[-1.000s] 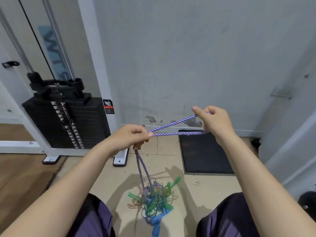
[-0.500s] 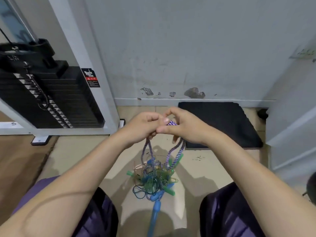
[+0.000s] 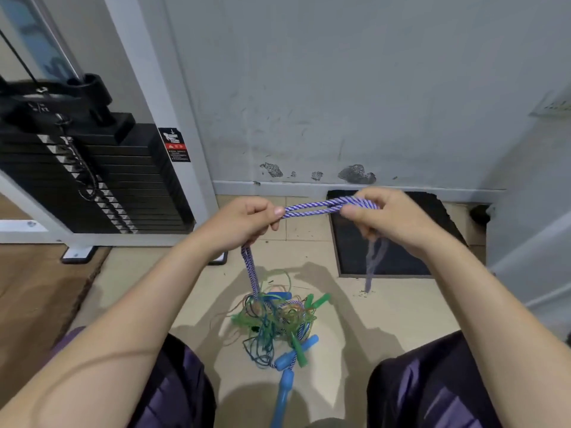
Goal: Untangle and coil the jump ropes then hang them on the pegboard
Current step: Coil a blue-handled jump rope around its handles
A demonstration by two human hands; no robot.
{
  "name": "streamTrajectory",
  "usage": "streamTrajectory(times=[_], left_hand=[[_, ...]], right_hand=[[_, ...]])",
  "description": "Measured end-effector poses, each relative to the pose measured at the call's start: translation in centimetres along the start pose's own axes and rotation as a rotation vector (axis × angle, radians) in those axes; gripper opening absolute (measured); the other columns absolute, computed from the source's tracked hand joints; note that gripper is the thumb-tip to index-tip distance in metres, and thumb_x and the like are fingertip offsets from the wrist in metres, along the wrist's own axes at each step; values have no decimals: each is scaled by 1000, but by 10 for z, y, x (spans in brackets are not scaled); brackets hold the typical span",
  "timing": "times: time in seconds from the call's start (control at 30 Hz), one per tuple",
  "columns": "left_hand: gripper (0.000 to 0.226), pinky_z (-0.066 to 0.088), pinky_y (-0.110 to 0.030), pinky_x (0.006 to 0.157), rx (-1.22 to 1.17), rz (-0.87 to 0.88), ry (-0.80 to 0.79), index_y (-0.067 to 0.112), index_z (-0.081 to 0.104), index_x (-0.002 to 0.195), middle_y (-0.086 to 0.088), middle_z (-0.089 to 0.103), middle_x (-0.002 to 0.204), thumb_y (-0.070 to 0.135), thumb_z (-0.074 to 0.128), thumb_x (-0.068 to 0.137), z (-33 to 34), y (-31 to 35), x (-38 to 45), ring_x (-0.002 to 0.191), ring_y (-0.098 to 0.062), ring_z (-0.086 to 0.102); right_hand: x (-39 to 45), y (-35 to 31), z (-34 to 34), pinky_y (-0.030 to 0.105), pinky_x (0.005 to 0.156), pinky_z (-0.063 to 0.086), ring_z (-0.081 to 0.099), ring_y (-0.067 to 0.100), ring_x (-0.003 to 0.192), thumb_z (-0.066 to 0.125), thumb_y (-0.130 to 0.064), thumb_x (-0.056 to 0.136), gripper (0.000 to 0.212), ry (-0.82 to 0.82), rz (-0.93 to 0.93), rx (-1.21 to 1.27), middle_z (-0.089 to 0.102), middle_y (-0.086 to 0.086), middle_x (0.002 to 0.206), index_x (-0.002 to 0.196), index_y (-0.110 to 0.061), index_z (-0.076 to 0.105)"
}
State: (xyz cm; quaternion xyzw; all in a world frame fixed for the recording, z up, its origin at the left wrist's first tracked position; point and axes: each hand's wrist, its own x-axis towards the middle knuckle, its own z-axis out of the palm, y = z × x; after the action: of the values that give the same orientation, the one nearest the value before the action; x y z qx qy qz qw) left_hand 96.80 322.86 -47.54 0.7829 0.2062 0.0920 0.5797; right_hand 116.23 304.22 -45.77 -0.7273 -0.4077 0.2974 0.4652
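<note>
Below wall, both hands stretch purple rope (tail blurred).

Rope spans between left hand and right hand; tangle on floor below; weight stack left; mat right.

head-worn view, facing forward and down, close above floor

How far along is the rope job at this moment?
Early. Done: nothing coiled or hung; no pegboard in view. In hand: left hand and right hand stretch the purple-white rope between them; it runs down from the left hand into the tangle. Left: free the green and blue ropes, coil all, hang them.
</note>
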Motion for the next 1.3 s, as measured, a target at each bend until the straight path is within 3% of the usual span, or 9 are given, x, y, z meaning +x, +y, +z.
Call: streamTrajectory(times=[0.13,0.3,0.43,0.57,0.67,0.87,1.07,1.17,1.3], left_hand=[[27,21,-22,44,-5,45,-104,11,62,75,8,39,49,26,56,97,23,9,-5,45,-9,27],[27,29,-16,44,31,9,-146,12,60,73,11,41,47,23,57,98,28,6,-8,44,-7,34],[25,43,-27,60,-34,28,-200,8,62,82,2,50,54,22,51,100,24,1,-10,50,-14,47],[26,46,-25,77,51,-43,-281,7,60,87,-7,63,71,21,46,103,5,-6,-11,73,-16,58],[27,46,-19,72,195,-56,-256,7,58,83,-6,63,70,23,47,102,-5,-14,-11,68,-12,57],[28,36,-23,47,-212,48,60,11,52,80,7,32,51,21,43,104,3,-6,-7,45,-9,27],[22,23,-20,44,-56,17,-108,11,65,85,7,39,51,24,55,99,36,-5,-15,45,-8,29],[23,32,-23,50,-64,-16,-132,11,67,87,4,44,54,27,54,99,34,-4,-13,47,-10,35],[27,42,-19,56,19,-54,-166,8,62,83,2,52,54,27,52,100,27,-2,-15,48,-11,49]], right_hand=[[-2,-3,35,29,53,40,47,25,58,83,-38,69,41,-207,3,69,57,6,59,86,-4,66],[-8,1,60,26,53,39,49,13,51,72,-26,88,33,-323,-8,-82,51,-1,58,86,4,58],[-7,-1,58,24,60,43,52,11,58,60,-20,96,26,-217,-115,-140,55,4,65,77,-3,61],[-3,-2,33,24,63,48,58,17,56,50,-13,101,25,88,-147,96,60,7,67,78,-7,56],[1,3,10,24,62,48,59,16,53,49,-17,102,24,265,-119,144,62,3,66,80,-8,57],[-8,4,13,27,56,45,48,23,51,69,-19,89,14,-2,10,179,61,10,67,91,-7,63],[-13,1,52,22,50,34,40,12,50,71,-31,88,23,-194,0,-24,49,-5,52,82,-10,67],[-10,0,52,14,47,28,35,2,43,64,-26,94,22,-125,-38,-117,44,-14,45,74,-15,64],[-4,4,37,23,51,30,35,5,47,61,-26,94,26,113,-108,-70,43,-13,49,69,-20,59]])
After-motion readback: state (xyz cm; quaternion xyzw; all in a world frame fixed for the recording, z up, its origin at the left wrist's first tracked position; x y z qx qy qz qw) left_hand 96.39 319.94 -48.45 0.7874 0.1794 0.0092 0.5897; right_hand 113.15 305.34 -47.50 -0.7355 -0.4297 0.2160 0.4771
